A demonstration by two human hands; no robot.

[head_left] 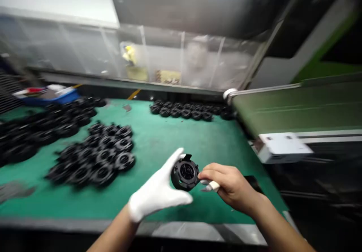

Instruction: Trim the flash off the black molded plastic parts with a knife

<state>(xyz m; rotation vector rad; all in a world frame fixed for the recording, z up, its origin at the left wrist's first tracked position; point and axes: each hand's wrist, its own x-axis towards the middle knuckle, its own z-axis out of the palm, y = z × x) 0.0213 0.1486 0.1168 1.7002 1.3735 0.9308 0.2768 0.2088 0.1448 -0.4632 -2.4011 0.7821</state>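
Observation:
My left hand (158, 191), in a white glove, grips a round black plastic part (185, 172) between thumb and fingers above the green table. The part is tilted so that its ringed, slotted face shows, and a small tab sticks up at its top. My bare right hand (232, 186) is closed around a small tool with a whitish handle (214, 186) and a greyish, blurred tip; its exact kind cannot be made out. The right thumb and forefinger meet at the right edge of the black part.
Several similar black parts (104, 156) lie grouped on the green mat (147, 139) at left, with a row of black parts (185, 110) at the back. A blue tray (59, 98) stands back left. At right are a conveyor belt (305, 107) and a white box (284, 146).

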